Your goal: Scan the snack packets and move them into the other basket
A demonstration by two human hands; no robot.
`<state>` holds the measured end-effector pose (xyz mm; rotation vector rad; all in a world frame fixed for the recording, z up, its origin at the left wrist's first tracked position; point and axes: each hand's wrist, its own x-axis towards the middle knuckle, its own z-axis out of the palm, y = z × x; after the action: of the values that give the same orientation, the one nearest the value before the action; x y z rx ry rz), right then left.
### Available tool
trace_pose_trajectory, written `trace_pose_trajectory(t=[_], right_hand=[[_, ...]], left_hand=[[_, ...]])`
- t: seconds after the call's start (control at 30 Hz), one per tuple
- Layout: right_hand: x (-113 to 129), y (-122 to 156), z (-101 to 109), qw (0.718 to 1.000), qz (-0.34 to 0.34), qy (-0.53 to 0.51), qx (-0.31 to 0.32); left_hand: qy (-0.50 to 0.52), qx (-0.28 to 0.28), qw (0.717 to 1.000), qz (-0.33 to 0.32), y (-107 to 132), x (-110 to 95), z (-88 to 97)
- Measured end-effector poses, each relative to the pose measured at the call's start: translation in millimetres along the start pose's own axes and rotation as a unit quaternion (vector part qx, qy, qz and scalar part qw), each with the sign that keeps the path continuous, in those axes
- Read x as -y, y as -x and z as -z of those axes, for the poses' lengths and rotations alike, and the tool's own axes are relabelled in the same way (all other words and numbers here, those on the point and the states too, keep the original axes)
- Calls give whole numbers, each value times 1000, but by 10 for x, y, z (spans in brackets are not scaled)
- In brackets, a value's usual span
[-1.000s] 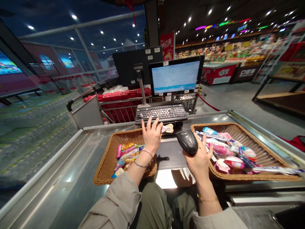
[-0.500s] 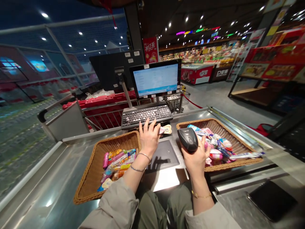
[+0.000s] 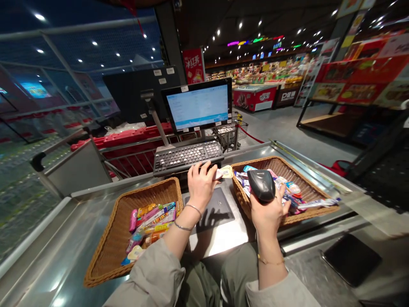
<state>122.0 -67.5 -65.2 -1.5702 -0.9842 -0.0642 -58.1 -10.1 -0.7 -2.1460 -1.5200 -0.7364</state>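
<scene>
The left hand pinches a small pink-and-cream packet; the right hand grips a black barcode scanner; on the steel surface, a left wicker tray and a right wicker tray hold packaged sweets.

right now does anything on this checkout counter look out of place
Yes, a long wrapped sweet lies across the pile in the wicker basket on the right. Its end pokes out over the rim, which looks odd because the other packets sit inside.
</scene>
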Motion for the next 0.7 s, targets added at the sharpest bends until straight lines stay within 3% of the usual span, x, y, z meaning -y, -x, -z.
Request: trace_pose_trajectory(t=[0.27, 0.4, 0.57, 0.7], right_hand=[[-85, -16, 20, 999, -32, 3, -26], [-97, -20, 46, 997, -57, -3, -53], [-136, -36, 61, 995, -68, -27, -64], [-198, -40, 45, 995, -60, -14, -73]], left_hand=[[8, 21, 998, -57, -142, -174, -93], [23, 24, 994, -105, -342, -435, -228], [51, -2, 993, -104, -626, -851, -309], [78, 13, 993, -85, -613, -852, -229]])
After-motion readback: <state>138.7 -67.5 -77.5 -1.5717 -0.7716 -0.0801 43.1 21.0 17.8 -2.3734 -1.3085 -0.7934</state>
